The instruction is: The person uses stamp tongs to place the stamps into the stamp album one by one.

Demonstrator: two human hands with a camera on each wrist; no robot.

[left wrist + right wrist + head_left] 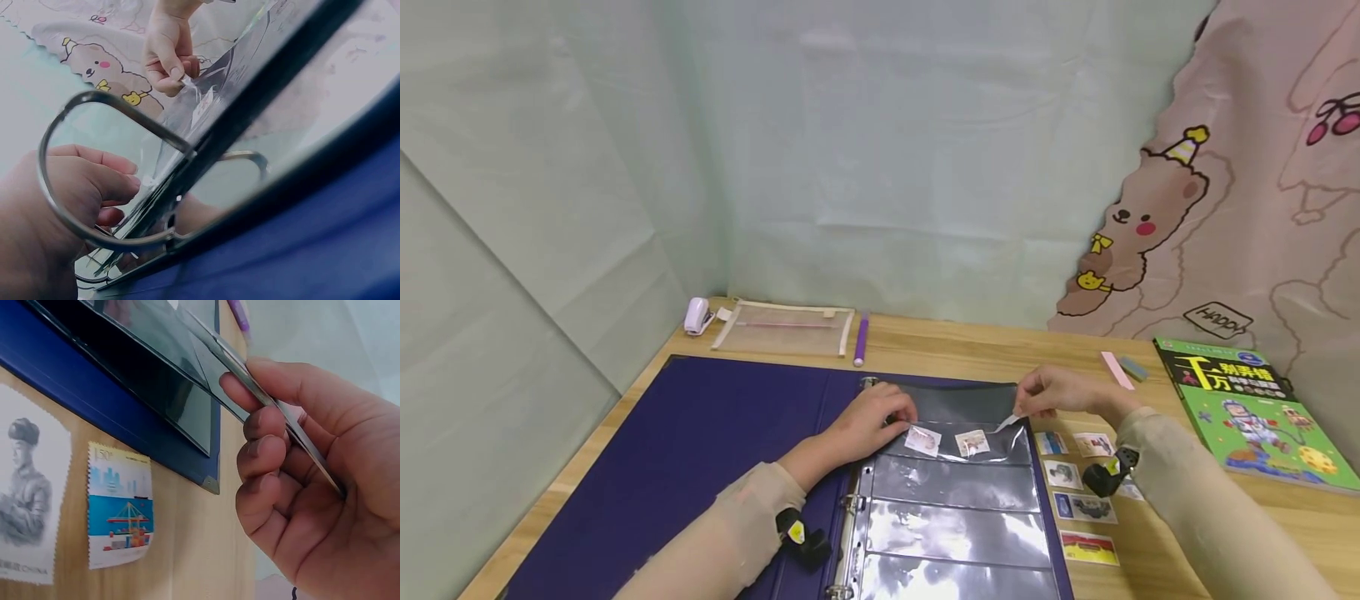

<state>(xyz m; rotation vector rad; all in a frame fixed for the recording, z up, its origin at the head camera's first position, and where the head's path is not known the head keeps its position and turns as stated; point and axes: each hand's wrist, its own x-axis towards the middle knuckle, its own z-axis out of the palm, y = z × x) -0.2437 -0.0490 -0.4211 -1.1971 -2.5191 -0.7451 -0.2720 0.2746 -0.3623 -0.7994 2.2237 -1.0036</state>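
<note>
A dark stamp album page (951, 487) with clear pockets lies in an open navy ring binder (722, 433). Two small stamps, one on the left (922, 441) and one on the right (972, 443), show at its lifted upper pocket strip. My left hand (871, 421) pinches the clear film (153, 169) of that strip between thumb and forefinger, close to the metal rings (47, 162). Metal tweezers (231, 356) are in my right hand (312, 444), gripped between thumb and curled fingers. Their tips point into the strip near the right stamp; whether they touch it, I cannot tell.
Several loose stamps (1085, 507) lie along the binder's right edge. A green book (1255, 417), a pink strip (1117, 370) and a blue-grey eraser-like block (1133, 368) are farther right. Behind the binder are a purple pen (861, 339), a mesh pouch (786, 329) and a small stapler (697, 317).
</note>
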